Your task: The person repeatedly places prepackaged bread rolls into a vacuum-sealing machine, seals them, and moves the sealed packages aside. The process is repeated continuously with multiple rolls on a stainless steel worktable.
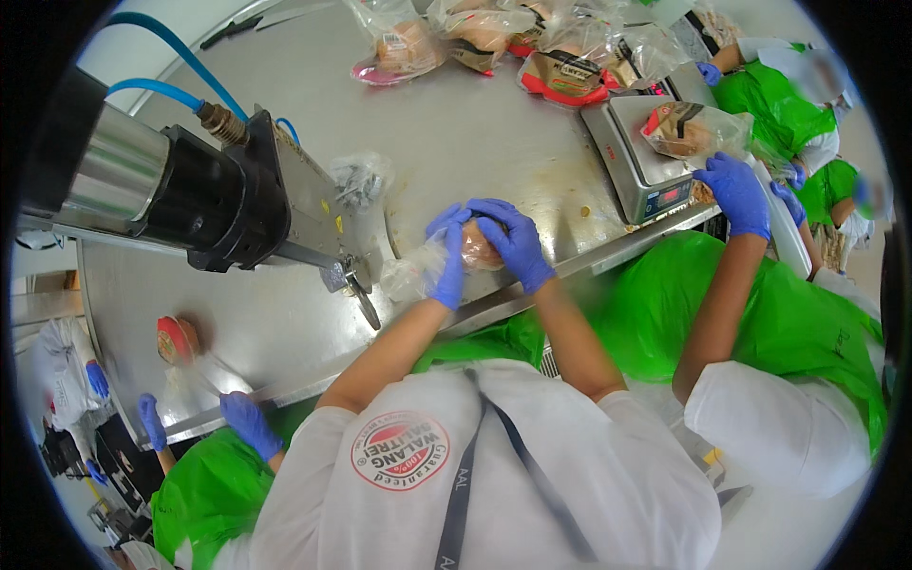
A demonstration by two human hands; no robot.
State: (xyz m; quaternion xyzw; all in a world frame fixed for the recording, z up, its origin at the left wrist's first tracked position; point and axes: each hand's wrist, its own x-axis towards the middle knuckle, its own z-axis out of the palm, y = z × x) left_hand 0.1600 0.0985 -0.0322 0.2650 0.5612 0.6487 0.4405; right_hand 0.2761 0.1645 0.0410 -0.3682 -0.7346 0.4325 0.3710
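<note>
In the head view, both my hands, in blue gloves, hold a clear plastic bag with a brown rounded piece of food near the table's front edge. My left hand grips the bag at its left side, where the loose plastic hangs toward the clipping machine. My right hand is cupped over the top and right side of the food. Which food it is, I cannot tell. The metal arm and lever of the machine stand just left of the bag, not touching my hands.
Several bagged foods lie at the back of the steel table. A co-worker's gloved hand touches a bag on the digital scale at right. Another co-worker's hands are at left, near a red-labelled bag. A knife lies back left.
</note>
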